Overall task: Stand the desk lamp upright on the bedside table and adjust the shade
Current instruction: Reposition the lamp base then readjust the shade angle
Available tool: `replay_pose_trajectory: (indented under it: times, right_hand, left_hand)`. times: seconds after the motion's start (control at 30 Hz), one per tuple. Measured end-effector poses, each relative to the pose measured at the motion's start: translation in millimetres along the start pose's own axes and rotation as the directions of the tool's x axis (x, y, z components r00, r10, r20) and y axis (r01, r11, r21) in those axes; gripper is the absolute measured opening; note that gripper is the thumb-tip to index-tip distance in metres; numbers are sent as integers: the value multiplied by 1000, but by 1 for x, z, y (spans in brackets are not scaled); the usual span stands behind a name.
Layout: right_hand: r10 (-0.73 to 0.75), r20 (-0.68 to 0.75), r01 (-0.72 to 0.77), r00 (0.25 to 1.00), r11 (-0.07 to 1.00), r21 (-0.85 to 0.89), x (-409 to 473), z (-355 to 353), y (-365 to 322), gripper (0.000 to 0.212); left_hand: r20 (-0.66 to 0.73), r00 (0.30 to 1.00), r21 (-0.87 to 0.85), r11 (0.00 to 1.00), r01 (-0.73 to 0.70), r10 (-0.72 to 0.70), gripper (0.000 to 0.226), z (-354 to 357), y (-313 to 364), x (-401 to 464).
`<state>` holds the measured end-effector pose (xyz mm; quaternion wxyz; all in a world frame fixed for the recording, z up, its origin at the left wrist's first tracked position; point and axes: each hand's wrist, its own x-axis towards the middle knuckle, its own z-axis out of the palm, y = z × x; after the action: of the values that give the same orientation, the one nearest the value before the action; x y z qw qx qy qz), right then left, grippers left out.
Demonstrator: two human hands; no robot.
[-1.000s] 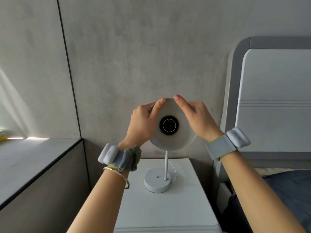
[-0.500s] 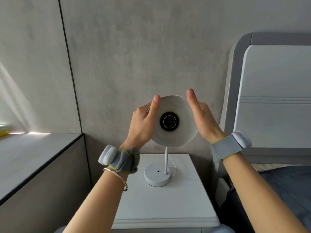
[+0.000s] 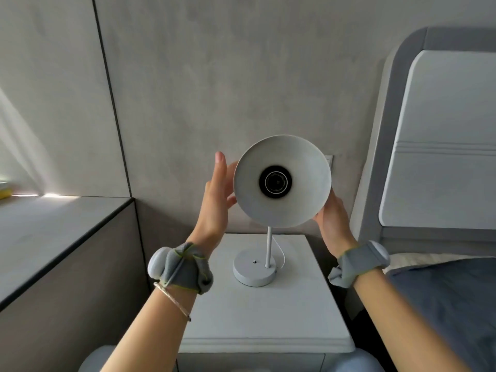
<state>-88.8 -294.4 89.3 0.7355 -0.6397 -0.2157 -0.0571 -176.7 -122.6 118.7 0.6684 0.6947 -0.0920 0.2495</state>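
White lamp upright, hands flanking shade

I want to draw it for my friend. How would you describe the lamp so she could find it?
Look beside the big grey headboard for the small white bedside table. The lamp stands upright on it: round base, thin stem, round white shade facing you with a dark empty socket in the middle. Nothing else stands on the table.

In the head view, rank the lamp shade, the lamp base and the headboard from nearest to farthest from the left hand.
1. Lamp shade, right beside the left hand, toward the bed.
2. Lamp base, below it on the bedside table.
3. Headboard, far across, beyond the right hand.
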Motion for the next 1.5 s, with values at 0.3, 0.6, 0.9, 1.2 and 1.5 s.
replay_pose_trajectory:
  times: [0.3,0.6,0.9,1.2,1.5]
  right_hand:
    - [390,52,-389,919,921,-22,-8,-4,121,41]
    - [470,110,-330,876,749,-574,-8,9,208,117]
    - [468,92,-290,879,677,-677,-3,33,220,60]
    - [624,228,-331,748,648,-686,8,36,198,45]
    - [462,305,-127,833,695,-708,31,23,221,105]
  left_hand:
    - [-149,896,-41,908,416,-417,43,-23,-113,-4]
    - [-224,804,219,775,592,-551,37,-32,-215,-16]
    - [-208,811,437,690,578,-548,42,-31,-263,7]
    - [-194,831,506,673,540,-521,36,-22,-289,11]
    - [-415,791,463,644,609,-449,51,-1,-288,-8]
